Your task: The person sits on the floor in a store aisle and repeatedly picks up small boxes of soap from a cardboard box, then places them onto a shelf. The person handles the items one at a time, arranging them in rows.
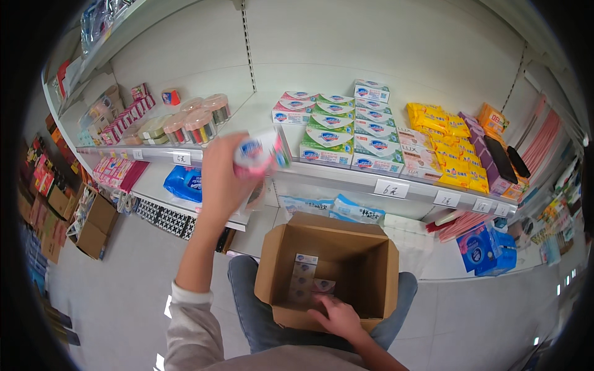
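My left hand (227, 171) is raised at the shelf edge and grips a blurred pink and white soap box (253, 155), just left of the stacked green and white soap boxes (329, 139). Behind it on the shelf lie pink soap boxes (293, 109). An open cardboard box (325, 227) rests on my lap between my knees. My right hand (338, 317) reaches over its near edge, fingers spread. Inside the carton stand a column of white soap boxes (303, 280) and a pink one (324, 286) near the right fingertips; whether the fingers touch it I cannot tell.
Round lidded tubs (199, 121) stand on the shelf at left. Lux boxes (420, 160), yellow packets (459, 160) and two dark phone-like objects (501, 160) are at right. The shelf's price rail (325, 171) runs above the carton; blue packs (492, 250) sit on the lower shelf.
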Tool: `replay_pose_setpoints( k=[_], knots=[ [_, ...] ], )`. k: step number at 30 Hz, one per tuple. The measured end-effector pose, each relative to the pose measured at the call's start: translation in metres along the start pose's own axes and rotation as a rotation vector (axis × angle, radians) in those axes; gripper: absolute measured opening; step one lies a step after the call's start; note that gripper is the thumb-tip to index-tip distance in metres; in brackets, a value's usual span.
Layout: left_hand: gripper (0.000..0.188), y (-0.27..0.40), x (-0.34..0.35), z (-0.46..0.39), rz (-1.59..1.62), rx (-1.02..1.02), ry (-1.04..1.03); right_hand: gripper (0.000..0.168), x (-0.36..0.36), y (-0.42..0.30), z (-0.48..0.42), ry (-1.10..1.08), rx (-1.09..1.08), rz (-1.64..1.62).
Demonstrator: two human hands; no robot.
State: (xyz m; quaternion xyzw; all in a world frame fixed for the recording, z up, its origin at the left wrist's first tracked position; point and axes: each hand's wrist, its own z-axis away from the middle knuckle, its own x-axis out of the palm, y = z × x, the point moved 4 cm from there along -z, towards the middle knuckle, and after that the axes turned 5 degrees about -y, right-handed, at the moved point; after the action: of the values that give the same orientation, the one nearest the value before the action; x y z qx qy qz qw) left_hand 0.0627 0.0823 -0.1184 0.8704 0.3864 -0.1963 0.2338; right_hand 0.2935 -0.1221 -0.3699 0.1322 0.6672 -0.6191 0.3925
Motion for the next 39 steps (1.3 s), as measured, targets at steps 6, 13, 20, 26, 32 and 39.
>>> replay_pose_setpoints(
  k=[6,13,20,26,32,39],
  knots=[
    [0.068,0.066,0.022,0.117,0.128,0.192,-0.501,0.057,-0.006,0.03,-0.008,-0.052,-0.044,-1.06],
    [0.074,0.086,0.072,0.249,0.354,-0.014,-0.762,0.032,-0.035,0.032,-0.006,-0.052,0.167,-1.006],
    [0.061,0.086,0.079,0.267,0.37,-0.175,-0.781,0.039,-0.079,0.044,-0.057,-0.116,0.107,0.16],
    [0.032,0.093,0.083,0.282,0.318,-0.132,-0.881,0.032,-0.019,0.083,-0.155,-0.37,0.256,0.549],
    [0.026,0.091,0.078,0.275,0.315,-0.117,-0.815,0.047,0.081,0.22,-0.195,-0.472,0.595,0.252],
    [0.023,0.092,0.08,0.277,0.325,-0.107,-0.806,0.055,0.108,0.32,-0.165,0.023,0.93,0.009]
  ],
)
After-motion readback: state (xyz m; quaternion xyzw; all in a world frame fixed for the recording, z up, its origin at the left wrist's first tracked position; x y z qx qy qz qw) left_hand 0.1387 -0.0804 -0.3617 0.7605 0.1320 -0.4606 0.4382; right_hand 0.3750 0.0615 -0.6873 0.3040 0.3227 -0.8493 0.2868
